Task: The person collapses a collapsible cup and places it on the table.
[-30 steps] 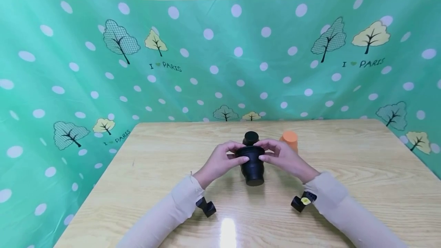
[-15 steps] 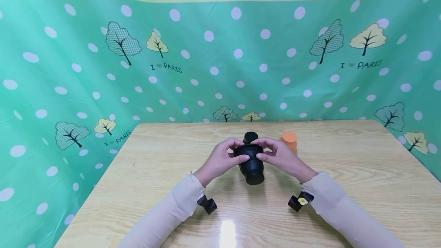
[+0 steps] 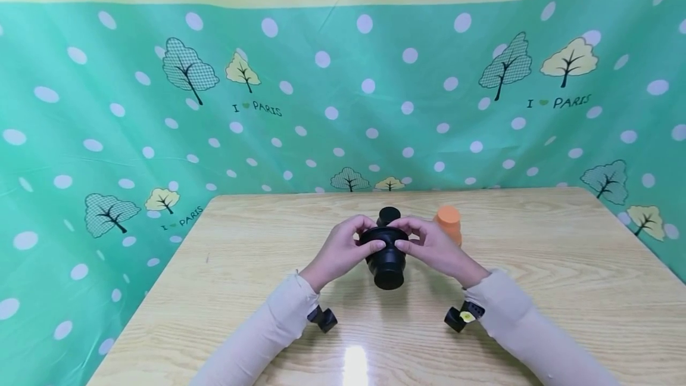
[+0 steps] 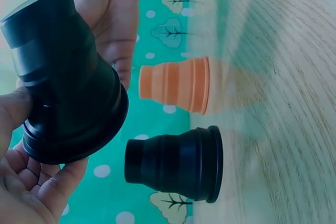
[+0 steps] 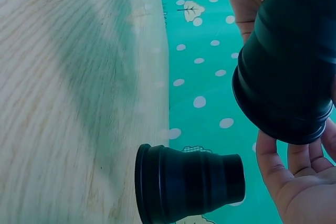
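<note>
Between both hands, above the table, is a black tapered cup with stepped rings (image 3: 387,262), tilted with its narrow end towards me. My left hand (image 3: 343,250) pinches the wide rim from the left, thumb on the near side. On the other side, my right hand (image 3: 436,249) pinches the same rim in a mirrored grip. Fingertips behind the rim are partly hidden in the head view. A second black cup (image 4: 173,164) stands upside down on the table just beyond, wide rim down. An orange cup (image 4: 174,85) of the same shape also stands rim down, to its right.
The wooden table (image 3: 257,237) reaches back to a green dotted cloth (image 3: 300,94) hanging behind it. A small black camera sits on the left wrist (image 3: 323,318) and another on the right wrist (image 3: 457,318). Light glares on the near tabletop.
The held cup has shifted slightly left, and its narrow end has swung left and faces me more. Both hands keep their grip on the rim. The standing cups stay put.
</note>
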`<control>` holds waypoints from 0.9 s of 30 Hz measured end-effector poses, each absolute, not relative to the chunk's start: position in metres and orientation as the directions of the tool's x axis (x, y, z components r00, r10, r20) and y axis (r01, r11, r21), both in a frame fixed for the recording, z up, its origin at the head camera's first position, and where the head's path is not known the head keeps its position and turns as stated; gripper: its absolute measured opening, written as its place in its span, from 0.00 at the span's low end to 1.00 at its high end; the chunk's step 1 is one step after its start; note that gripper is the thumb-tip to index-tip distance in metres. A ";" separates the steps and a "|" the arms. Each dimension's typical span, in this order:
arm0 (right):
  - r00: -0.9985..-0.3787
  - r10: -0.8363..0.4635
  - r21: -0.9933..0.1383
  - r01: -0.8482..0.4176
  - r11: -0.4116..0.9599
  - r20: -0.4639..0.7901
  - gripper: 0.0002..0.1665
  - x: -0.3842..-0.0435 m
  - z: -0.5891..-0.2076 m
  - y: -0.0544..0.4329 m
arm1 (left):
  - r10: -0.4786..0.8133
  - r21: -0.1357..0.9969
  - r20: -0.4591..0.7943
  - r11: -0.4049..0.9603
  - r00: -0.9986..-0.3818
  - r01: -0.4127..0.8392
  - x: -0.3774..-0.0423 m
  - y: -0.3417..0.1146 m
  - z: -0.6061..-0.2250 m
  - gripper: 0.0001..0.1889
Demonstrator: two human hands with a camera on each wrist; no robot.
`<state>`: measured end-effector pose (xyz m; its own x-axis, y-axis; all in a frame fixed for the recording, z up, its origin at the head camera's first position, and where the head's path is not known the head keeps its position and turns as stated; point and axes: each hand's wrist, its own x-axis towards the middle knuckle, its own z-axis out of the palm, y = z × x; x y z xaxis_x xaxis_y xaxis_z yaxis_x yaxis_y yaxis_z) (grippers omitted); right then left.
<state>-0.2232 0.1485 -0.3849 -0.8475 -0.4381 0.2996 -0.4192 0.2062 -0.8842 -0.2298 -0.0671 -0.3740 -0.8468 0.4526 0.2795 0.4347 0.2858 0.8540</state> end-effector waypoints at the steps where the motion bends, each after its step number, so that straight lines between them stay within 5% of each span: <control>1: -0.848 -0.439 -0.885 -0.418 0.207 0.297 0.18 -0.223 -0.385 0.149 | 0.456 0.849 0.283 0.290 -0.844 0.442 -0.230 -0.067 -0.374 0.10; 17: -0.849 -0.432 -0.885 -0.419 0.203 0.303 0.16 -0.221 -0.388 0.147 | 0.480 0.664 0.420 0.416 -0.770 0.621 -0.232 -0.069 -0.380 0.08; 27: -0.840 -0.381 -0.852 -0.484 0.200 0.387 0.16 -0.222 -0.392 0.147 | 0.446 0.707 0.429 0.376 -0.786 0.599 -0.237 -0.069 -0.384 0.08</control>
